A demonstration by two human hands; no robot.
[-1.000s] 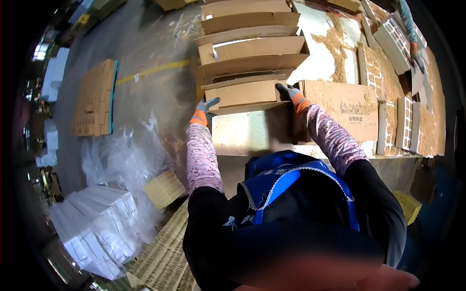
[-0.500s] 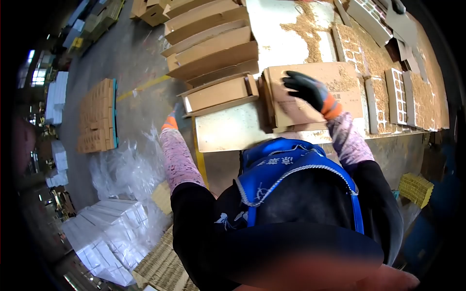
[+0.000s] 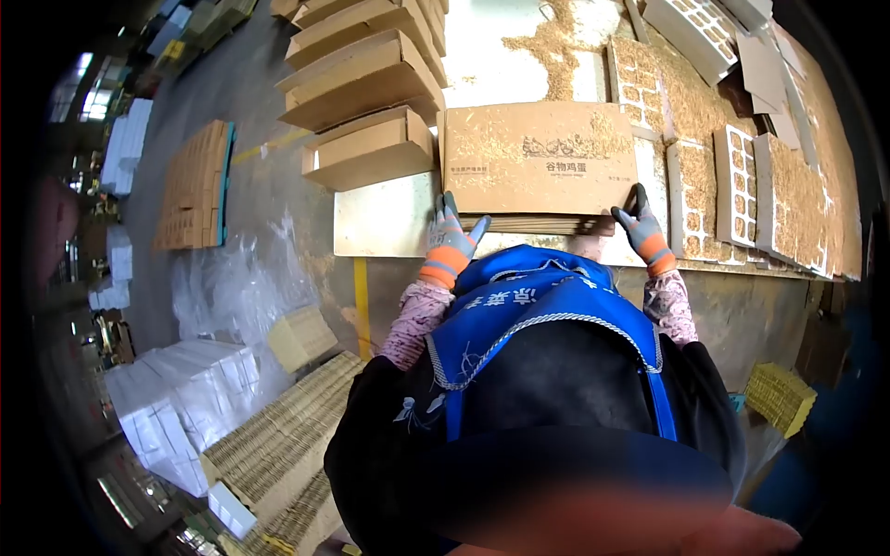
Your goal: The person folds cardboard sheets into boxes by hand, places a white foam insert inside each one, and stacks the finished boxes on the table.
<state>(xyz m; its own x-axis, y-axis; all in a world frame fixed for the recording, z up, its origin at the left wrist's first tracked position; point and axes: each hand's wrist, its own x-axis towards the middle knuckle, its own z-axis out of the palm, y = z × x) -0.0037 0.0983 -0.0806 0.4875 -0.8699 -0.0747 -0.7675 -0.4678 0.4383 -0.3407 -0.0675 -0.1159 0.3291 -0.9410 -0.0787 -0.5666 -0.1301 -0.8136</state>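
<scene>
A stack of flattened cardboard cartons lies on the worktable, with printed writing and scattered straw-coloured shavings on the top one. My left hand, in a grey and orange glove, is at the stack's front left corner with thumb and fingers apart. At the front right corner is my right hand, gloved alike, its fingers spread along the edge. Both hands appear to touch the cartons without closing around them. Just left of the stack stands an open cardboard box.
More open boxes stand in a row behind it. White cell trays filled with shavings occupy the worktable's right side. On the floor at left are a loaded pallet, clear plastic film and wrapped white bundles.
My left hand has come from the open box to the stack's left corner. My right hand has come down from over the stack to its right corner. The view has shifted.
</scene>
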